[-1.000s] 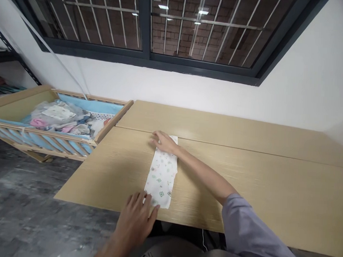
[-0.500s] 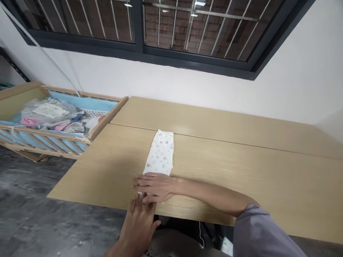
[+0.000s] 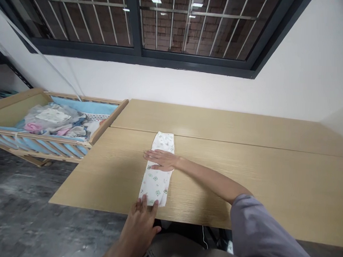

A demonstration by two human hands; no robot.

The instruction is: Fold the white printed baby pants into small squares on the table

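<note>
A long, narrow folded white cloth (image 3: 156,181) with a small printed pattern lies flat on the wooden table (image 3: 229,177), running away from the near edge. My right hand (image 3: 161,160) rests flat across its upper half, fingers stretched to the left, covering part of it. At the cloth's near end, my left hand (image 3: 143,219) touches the bottom edge with spread fingertips. Neither hand grips anything.
To the left stands a wooden crib (image 3: 102,129) with blue lining, holding a pile of clothes (image 3: 65,130) and a clear plastic bag (image 3: 50,115). Behind the table are a white wall (image 3: 168,84) and a dark-framed, barred window (image 3: 192,64).
My right hand has slid up the cloth, away from my body, uncovering its near part. My left hand stays at the near end, its fingers now more spread.
</note>
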